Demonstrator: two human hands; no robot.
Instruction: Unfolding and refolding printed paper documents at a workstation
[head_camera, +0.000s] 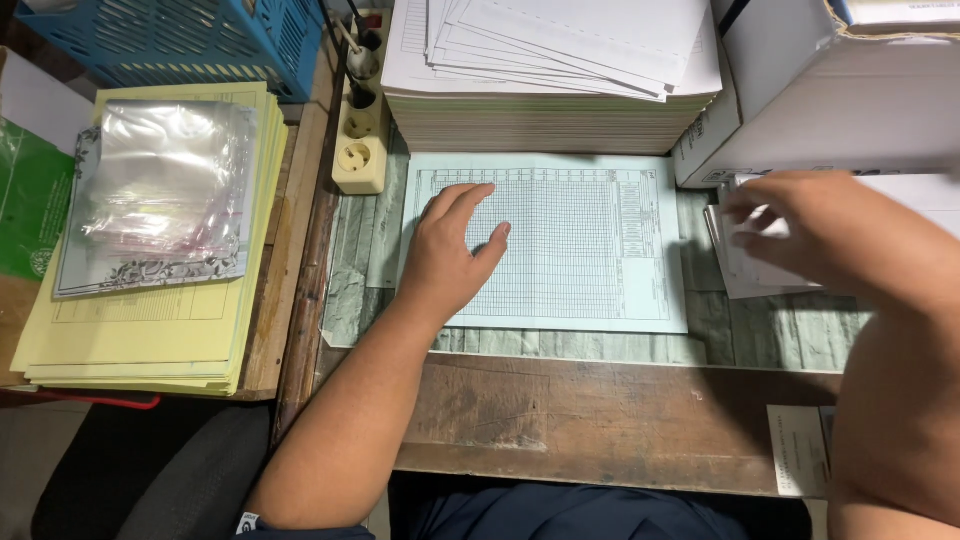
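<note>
Head view, left hand: Your left hand (452, 252) lies palm down on the pale green ruled form (560, 245), fingers spread and slightly fanned toward the far edge of the desk. It grips nothing; it only presses the sheet flat, likely so it does not slide.

Head view, left arm: Your forearm runs from the near left corner of the desk diagonally up to the form, wrist straight, elbow hanging past the near edge.

Head view, right hand: Your right hand (800, 225) is at the right side of the desk, fingers curled onto the small pile of white sheets (735, 262). It is blurred, so you cannot tell whether it pinches a sheet or merely touches the pile.

Head view, right arm: The arm comes in from the near right corner, bent steeply, and hides much of that pile.

Green form: It lies flat in the middle of the desk (600, 420), its far edge just against the tall stack of white paper (550, 95).

Tall stack: It sits at the far edge, with loose sheets fanned on top, within reach of both hands.

White box: The box (830, 100) stands at the far right corner, touching the stack's side.

Left side table: Yellow forms (150, 330) are piled there with clear plastic sleeves (160, 195) on top; a blue basket (190, 40) sits behind them.

Power strip: The cream socket strip (360, 150) lies along the desk's left edge, beside the stack.
</note>
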